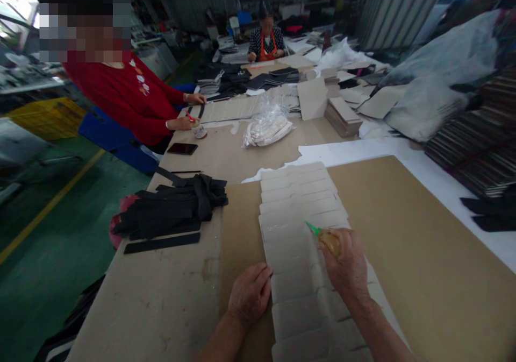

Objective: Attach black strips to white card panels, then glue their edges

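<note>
A row of overlapping light-grey panels (288,254) runs away from me on a brown board. My right hand (349,262) is closed around a small squeeze bottle (330,242) with amber contents. The bottle's green nozzle (312,228) points up and left, just over the panels; I cannot tell whether its tip touches them. A few wet-looking streaks show on the panel near the nozzle. At the row's left edge, my left hand (250,293) has its fingers curled together, the tips against the panel edge. Whatever it may pinch is hidden.
Black strips (173,208) lie heaped on the table's left. Beyond them are a phone (183,148), a plastic bag of white material (268,128) and a stack of grey cards (342,117). A co-worker in red (129,98) stands at left; another person (266,42) sits at the far end.
</note>
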Available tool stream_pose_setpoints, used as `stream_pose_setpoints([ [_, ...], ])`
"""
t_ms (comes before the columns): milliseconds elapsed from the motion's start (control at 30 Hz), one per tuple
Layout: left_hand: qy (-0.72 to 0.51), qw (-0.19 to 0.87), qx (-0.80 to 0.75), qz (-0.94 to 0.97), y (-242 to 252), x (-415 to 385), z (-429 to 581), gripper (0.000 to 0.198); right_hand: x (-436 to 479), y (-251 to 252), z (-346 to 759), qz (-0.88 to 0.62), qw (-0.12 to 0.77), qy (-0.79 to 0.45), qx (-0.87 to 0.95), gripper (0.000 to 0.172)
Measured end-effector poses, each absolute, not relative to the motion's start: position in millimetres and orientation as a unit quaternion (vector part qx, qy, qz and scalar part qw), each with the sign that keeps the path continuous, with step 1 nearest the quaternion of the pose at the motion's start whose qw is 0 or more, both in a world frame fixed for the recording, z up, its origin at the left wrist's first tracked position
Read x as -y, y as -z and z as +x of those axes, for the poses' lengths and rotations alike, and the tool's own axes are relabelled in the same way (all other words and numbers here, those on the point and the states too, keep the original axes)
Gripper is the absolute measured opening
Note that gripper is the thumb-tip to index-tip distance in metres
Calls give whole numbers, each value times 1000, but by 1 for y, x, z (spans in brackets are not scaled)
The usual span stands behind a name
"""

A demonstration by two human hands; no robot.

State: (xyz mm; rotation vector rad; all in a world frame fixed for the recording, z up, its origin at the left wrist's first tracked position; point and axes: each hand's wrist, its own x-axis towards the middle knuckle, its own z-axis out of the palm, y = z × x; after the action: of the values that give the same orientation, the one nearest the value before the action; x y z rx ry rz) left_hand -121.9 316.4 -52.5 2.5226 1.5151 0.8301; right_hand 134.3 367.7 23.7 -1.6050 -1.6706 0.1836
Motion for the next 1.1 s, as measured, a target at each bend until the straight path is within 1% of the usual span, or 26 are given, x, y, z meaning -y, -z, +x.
stream_pose_setpoints([
  [167,-272,31,-493,826,51,-317,-123,25,-364,-22,129,-615,391,-86,679,24],
  [367,-268,26,-491,829,50,-318,-124,26,-369,-24,155,-650,406,-41,641,20],
  [567,-269,20,-488,830,49,-319,-124,26,-372,-22,154,-640,382,-58,665,18],
  [733,-266,20,-490,830,51,-319,-125,25,-374,-23,173,-671,385,-18,633,19],
  [933,-269,13,-483,833,52,-319,-126,25,-375,-21,178,-657,377,-21,652,19],
  [1100,-274,9,-479,834,53,-320,-127,26,-381,-25,201,-682,385,20,621,22],
])
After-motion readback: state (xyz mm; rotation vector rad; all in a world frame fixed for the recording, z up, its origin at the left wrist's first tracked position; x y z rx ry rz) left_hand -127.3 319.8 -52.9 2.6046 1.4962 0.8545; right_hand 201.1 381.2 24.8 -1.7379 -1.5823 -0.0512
